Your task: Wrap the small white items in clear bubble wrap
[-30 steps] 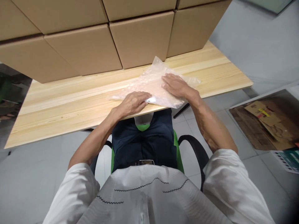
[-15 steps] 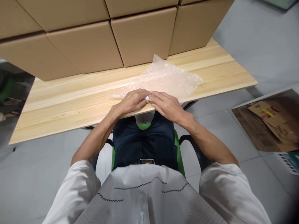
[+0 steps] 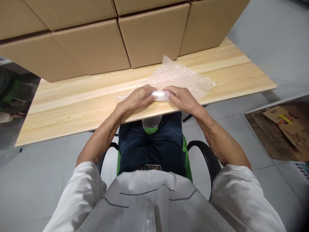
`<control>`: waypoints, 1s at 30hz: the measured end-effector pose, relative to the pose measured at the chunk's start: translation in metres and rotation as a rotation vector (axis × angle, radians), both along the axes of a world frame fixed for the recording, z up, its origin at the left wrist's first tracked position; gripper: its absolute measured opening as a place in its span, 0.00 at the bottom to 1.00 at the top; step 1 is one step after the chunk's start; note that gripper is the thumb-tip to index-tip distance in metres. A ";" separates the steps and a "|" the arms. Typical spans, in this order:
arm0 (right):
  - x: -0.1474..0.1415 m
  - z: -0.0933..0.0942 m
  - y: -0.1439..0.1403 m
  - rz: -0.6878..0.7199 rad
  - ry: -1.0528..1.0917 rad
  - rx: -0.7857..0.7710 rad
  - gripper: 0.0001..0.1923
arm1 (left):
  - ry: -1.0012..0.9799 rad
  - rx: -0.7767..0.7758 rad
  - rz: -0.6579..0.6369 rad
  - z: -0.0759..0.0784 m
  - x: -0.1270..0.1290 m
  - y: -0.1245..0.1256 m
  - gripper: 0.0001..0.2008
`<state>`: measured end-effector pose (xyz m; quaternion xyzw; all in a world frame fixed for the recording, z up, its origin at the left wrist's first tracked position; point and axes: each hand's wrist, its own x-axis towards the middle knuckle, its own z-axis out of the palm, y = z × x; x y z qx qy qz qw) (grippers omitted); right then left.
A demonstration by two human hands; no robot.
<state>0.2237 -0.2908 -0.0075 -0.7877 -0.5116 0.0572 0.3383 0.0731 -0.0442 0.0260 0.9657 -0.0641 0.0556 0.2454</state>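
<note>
A sheet of clear bubble wrap (image 3: 183,79) lies spread on the pale wooden table (image 3: 72,103), just in front of me. At its near edge a small white object (image 3: 159,94) sits wrapped in the plastic. My left hand (image 3: 138,97) grips the left end of that wrapped roll, fingers curled over it. From the other side my right hand (image 3: 180,97) holds the right end of the same roll. The two hands nearly touch over the white object, which is mostly hidden by fingers and plastic.
Large cardboard boxes (image 3: 149,35) are stacked along the back of the table, close behind the bubble wrap. I sit on a green chair with black armrests (image 3: 205,154). Flattened cardboard scraps (image 3: 282,129) lie on the grey tiled floor at right.
My right hand left the flat middle of the bubble wrap and came to the near edge beside my left hand. Both hands have rolled the wrapped white object slightly away from me.
</note>
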 end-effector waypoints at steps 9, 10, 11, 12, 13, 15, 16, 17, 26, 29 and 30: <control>0.026 -0.002 0.004 -0.093 -0.081 -0.078 0.27 | 0.084 -0.094 0.085 0.005 0.027 0.011 0.22; 0.027 -0.002 0.004 -0.104 -0.106 -0.092 0.25 | 0.095 -0.092 0.088 0.006 0.029 0.010 0.21; 0.028 -0.002 0.003 -0.121 -0.132 -0.110 0.25 | 0.106 -0.092 0.093 0.006 0.031 0.010 0.21; 0.028 -0.002 0.002 -0.143 -0.156 -0.131 0.24 | 0.118 -0.092 0.099 0.006 0.033 0.009 0.20; 0.028 -0.002 0.000 -0.171 -0.179 -0.157 0.24 | 0.130 -0.092 0.107 0.006 0.034 0.009 0.19; 0.025 -0.002 -0.003 -0.229 -0.221 -0.204 0.23 | 0.141 -0.095 0.124 0.004 0.035 0.008 0.19; 0.024 -0.002 -0.005 -0.254 -0.238 -0.219 0.23 | 0.138 -0.097 0.131 0.004 0.035 0.008 0.19; 0.024 -0.002 -0.008 -0.274 -0.252 -0.229 0.23 | 0.132 -0.099 0.139 0.003 0.035 0.007 0.19; 0.019 0.023 -0.032 -0.529 -0.283 -0.232 0.27 | 0.130 -0.082 0.157 -0.001 0.036 0.008 0.19; -0.006 0.023 -0.024 -0.298 -0.348 0.000 0.29 | 0.128 -0.083 0.161 0.000 0.037 0.008 0.19; -0.015 0.022 -0.017 -0.183 -0.345 0.028 0.28 | 0.125 -0.080 0.163 0.000 0.037 0.008 0.19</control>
